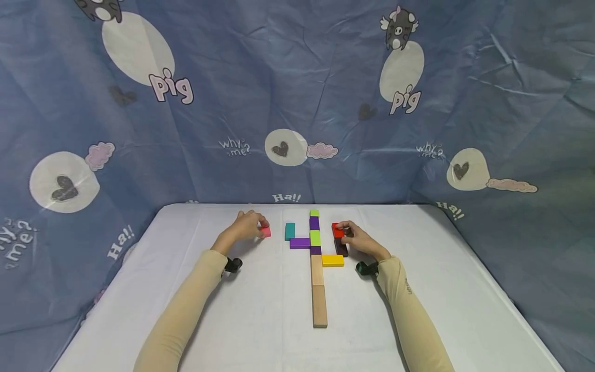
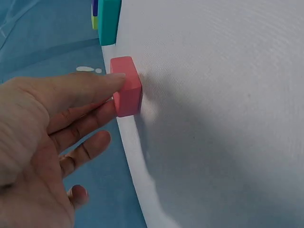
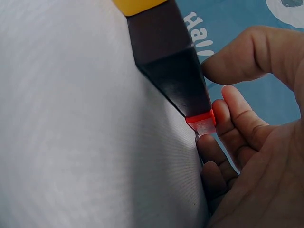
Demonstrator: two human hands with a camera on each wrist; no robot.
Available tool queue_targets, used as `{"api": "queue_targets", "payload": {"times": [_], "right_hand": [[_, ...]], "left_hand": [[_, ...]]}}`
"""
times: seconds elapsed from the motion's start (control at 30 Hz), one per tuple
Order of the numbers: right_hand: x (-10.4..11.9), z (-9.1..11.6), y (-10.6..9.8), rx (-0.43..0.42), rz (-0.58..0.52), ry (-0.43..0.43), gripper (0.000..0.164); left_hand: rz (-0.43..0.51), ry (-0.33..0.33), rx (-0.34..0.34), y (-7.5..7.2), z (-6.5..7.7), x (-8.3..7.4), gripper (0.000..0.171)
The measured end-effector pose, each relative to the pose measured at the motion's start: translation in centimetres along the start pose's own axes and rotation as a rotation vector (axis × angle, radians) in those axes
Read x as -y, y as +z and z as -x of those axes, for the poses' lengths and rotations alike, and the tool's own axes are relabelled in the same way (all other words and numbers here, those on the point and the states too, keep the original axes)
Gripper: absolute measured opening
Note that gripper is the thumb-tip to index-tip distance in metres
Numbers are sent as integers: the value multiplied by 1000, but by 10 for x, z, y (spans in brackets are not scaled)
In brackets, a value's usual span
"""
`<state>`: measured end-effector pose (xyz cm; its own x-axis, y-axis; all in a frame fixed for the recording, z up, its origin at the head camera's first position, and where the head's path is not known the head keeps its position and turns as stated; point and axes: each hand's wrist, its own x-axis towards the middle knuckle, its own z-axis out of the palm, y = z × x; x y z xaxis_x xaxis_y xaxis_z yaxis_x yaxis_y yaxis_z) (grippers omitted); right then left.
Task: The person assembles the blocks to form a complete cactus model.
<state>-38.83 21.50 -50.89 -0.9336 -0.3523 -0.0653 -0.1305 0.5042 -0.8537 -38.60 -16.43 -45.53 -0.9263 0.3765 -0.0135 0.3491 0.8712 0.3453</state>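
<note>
My left hand (image 1: 246, 226) pinches a pink block (image 2: 127, 92) between thumb and fingers, left of a teal block (image 1: 290, 231). On the other side, my right hand (image 1: 361, 241) reaches in over a red block (image 1: 337, 230) and a black block (image 1: 341, 248) set end to end. In the right wrist view, the thumb lies right at the black block's edge, and fingertips meet the side of the red block. Its thumb and fingers are spread apart.
Between the hands runs a line of green, purple and wooden blocks (image 1: 318, 305). A purple block (image 1: 299, 243) juts left from it, and a yellow block (image 1: 332, 260) juts right. A white cloth (image 1: 246, 320) covers the table; a blue printed curtain (image 1: 353, 170) hangs behind.
</note>
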Motion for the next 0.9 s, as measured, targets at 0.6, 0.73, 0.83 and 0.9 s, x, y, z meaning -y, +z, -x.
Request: {"api": "queue_targets", "payload": {"times": [0.6, 0.73, 0.83, 0.9], "right_hand": [[0, 3, -2, -3, 23, 2, 46], [0, 3, -1, 0, -1, -1, 45], [-1, 3, -1, -1, -1, 4, 45], [0, 4, -1, -2, 6, 8, 45]], "left_hand": [[145, -461, -362, 27, 2, -39, 35], [102, -420, -337, 22, 6, -33, 52], [118, -335, -298, 15, 10, -27, 54], [152, -287, -251, 10, 12, -24, 49]]}}
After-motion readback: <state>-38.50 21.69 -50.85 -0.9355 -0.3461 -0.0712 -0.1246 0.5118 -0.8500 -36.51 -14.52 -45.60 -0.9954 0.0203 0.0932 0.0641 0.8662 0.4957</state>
